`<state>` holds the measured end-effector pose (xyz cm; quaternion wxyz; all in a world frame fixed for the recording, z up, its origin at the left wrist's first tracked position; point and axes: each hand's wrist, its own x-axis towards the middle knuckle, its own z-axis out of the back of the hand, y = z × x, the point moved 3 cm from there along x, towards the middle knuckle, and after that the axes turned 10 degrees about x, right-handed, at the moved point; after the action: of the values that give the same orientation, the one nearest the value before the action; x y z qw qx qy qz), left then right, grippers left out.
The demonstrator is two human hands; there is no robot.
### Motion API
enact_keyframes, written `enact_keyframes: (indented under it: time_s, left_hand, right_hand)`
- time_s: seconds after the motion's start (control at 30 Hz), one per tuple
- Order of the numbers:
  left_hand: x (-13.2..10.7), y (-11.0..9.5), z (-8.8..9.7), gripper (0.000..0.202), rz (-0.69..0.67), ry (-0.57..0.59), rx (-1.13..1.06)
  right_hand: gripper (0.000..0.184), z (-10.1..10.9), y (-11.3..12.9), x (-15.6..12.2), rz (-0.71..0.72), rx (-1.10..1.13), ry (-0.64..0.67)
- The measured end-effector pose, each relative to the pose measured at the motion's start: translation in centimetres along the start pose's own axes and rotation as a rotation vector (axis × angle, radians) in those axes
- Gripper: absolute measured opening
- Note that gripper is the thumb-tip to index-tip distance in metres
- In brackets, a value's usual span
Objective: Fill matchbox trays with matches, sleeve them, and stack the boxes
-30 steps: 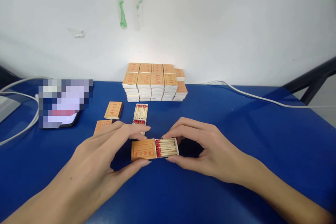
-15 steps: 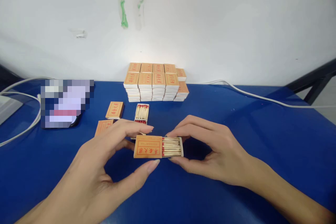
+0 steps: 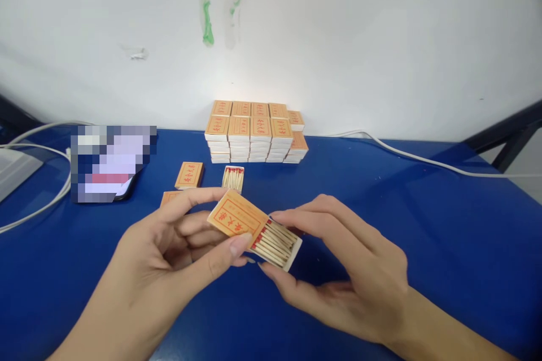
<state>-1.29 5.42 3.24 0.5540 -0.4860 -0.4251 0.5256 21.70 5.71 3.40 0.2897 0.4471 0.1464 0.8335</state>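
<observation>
A small orange matchbox (image 3: 237, 219) is held up off the blue table (image 3: 423, 220), tilted. My left hand (image 3: 169, 254) pinches its orange sleeve between thumb and fingers. The white inner tray (image 3: 277, 243), full of red-tipped matches, sticks out of the sleeve to the lower right. My right hand (image 3: 351, 271) grips that tray's end with thumb below and fingers on top. Both hands are closed on the same box, in the middle of the head view.
A stack of several orange matchboxes (image 3: 254, 138) stands at the back by the white wall. An open tray of matches (image 3: 233, 178) and two loose boxes (image 3: 188, 175) lie behind my hands. A phone (image 3: 112, 163) and white cables (image 3: 38, 203) lie left; another cable (image 3: 423, 159) runs right.
The matchbox was lifted from the table and turned to a slant. The sleeve slid further over the tray, so fewer match heads show. My right palm turned upward.
</observation>
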Motion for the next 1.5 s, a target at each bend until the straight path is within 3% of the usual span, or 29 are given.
enact_keyframes:
  time_s: [0.17,0.33,0.5,0.73,0.93,1.07,1.2,1.4,1.5]
  left_hand:
    - [0.4,-0.4,-0.3,0.022,0.051,0.048,-0.050]
    - [0.0,0.1,-0.2,0.062,0.094,-0.031,-0.100]
    - [0.0,0.2,0.0,0.047,0.107,-0.018,-0.086]
    - [0.5,-0.3,0.1,0.032,0.056,0.116,0.026]
    - [-0.1,0.0,-0.4,0.037,0.129,0.249,-0.081]
    - [-0.4,0.3,-0.4,0.045,0.197,0.371,-0.088]
    - [-1.0,0.3,-0.7,0.050,0.245,0.502,-0.116]
    - [-1.8,0.7,-0.9,0.084,0.352,0.439,-0.131]
    - [-1.8,0.4,-1.2,0.071,0.347,0.458,-0.161]
  right_hand:
    - [0.065,-0.6,0.2,-0.6,-0.053,-0.072,-0.026]
    - [0.061,-1.1,0.5,-0.9,0.012,-0.063,-0.070]
    - [0.064,-1.1,0.1,-0.6,0.027,0.013,0.001]
    - [0.069,-0.3,-0.7,-0.4,0.080,0.247,0.061]
    - [0.095,-0.1,0.0,-0.4,0.073,0.040,0.034]
    - [0.107,-0.1,0.0,-0.5,0.067,0.092,0.092]
    - [0.094,0.0,-0.1,-0.2,0.058,0.176,0.091]
    - [0.075,0.3,0.1,0.1,0.078,0.230,0.032]
    - [0.069,0.7,0.2,-0.1,0.085,0.226,0.016]
